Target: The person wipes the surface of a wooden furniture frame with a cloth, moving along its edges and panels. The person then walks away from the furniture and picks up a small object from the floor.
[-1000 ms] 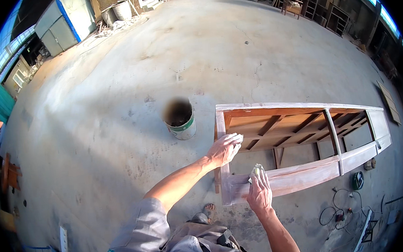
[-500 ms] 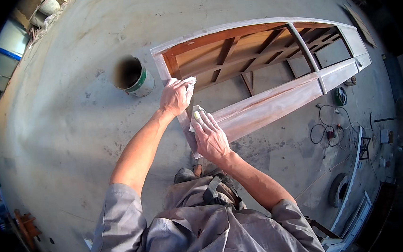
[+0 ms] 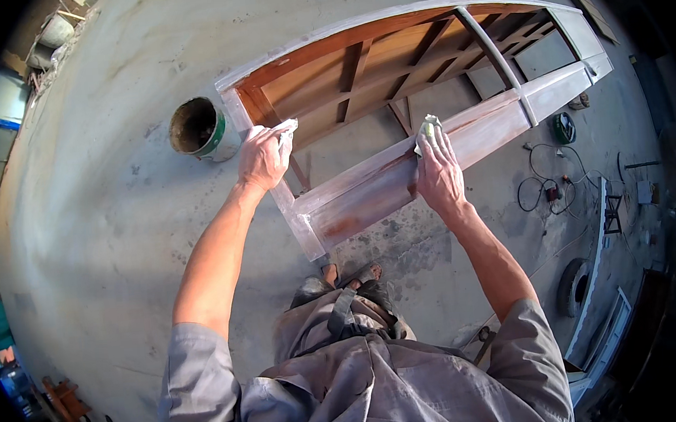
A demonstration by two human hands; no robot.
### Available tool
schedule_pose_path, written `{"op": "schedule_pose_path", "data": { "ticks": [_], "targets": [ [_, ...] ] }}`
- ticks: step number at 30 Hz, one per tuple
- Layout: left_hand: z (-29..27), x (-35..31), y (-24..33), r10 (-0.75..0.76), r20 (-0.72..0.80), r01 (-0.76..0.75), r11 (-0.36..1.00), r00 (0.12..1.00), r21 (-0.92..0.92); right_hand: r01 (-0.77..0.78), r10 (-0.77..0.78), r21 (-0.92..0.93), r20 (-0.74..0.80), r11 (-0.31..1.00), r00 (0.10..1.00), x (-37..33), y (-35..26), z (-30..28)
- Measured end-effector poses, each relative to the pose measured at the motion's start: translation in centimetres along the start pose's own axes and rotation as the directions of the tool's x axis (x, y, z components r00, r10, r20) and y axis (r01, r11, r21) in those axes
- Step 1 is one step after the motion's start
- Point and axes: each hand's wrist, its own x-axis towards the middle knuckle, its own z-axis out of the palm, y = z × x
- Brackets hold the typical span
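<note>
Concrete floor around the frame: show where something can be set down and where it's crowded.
Bare floor spreads left of the bucket and beyond the frame. Crowded: right of the frame, with tangled cords and a tire; on the frame, left hand and right hand.

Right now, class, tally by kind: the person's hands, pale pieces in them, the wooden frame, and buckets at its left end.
Left hand and right hand: 2
Left pale piece and right pale piece: 2
Wooden frame: 1
Bucket: 1
Total: 6
</note>
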Motion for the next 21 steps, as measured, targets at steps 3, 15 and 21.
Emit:
{"op": "schedule_pose_path", "data": {
  "ticks": [3, 15, 21],
  "targets": [
    [0.5, -0.1, -0.5, 0.019, -0.024, -0.019, 1.0, 1.0, -0.016, 0.136, -0.146, 0.196, 0.037, 0.971, 0.989, -2.0, -10.3, 4.5],
    [-0.1, 0.0, -0.3, 0.032, 0.052, -0.034, 0.999, 0.998, 0.031, 0.137, -0.168, 0.307, 0.076, 0.942, 0.983, -4.5, -17.7, 6.1],
    [0.1, 0.4, -0.6, 0.092, -0.025, -0.092, 0.996, 0.995, -0.008, -0.168, 0.173, 0.084, -0.065, 0.982, 0.983, -1.4, -3.0, 1.8]
  ]
}}
